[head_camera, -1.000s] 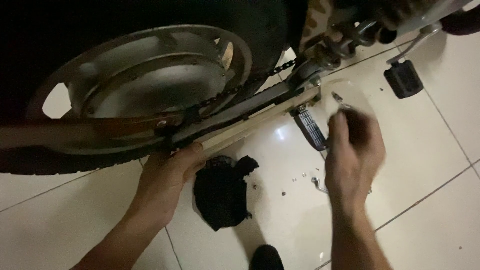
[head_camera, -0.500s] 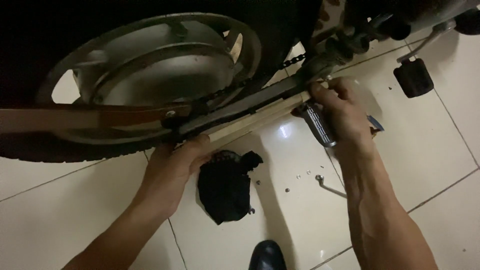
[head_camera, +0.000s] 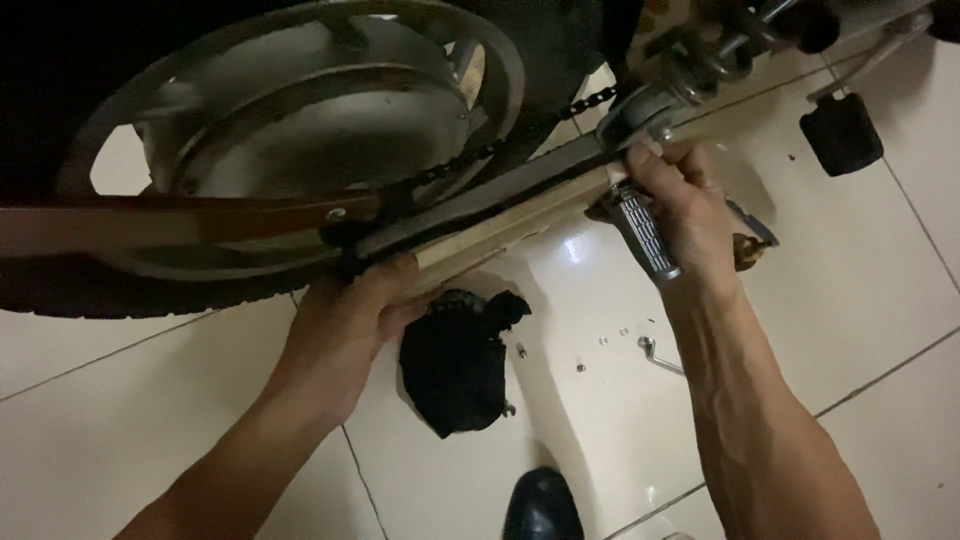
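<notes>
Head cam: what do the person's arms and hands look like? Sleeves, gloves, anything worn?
Both forearms are bare as far as the frame shows, with no sleeve in view. The left hand and the right hand wear no gloves. No watch, ring or wristband shows on either. The right forearm looks lean, with raised veins and tendons. The light is dim, so finer marks cannot be told.

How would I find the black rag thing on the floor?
Start at the big silver wheel. Look below the pale chain cover that both hands hold, down on the white tile floor. The crumpled black cloth lies there, soft and dark beside tiny shiny screws.
</notes>
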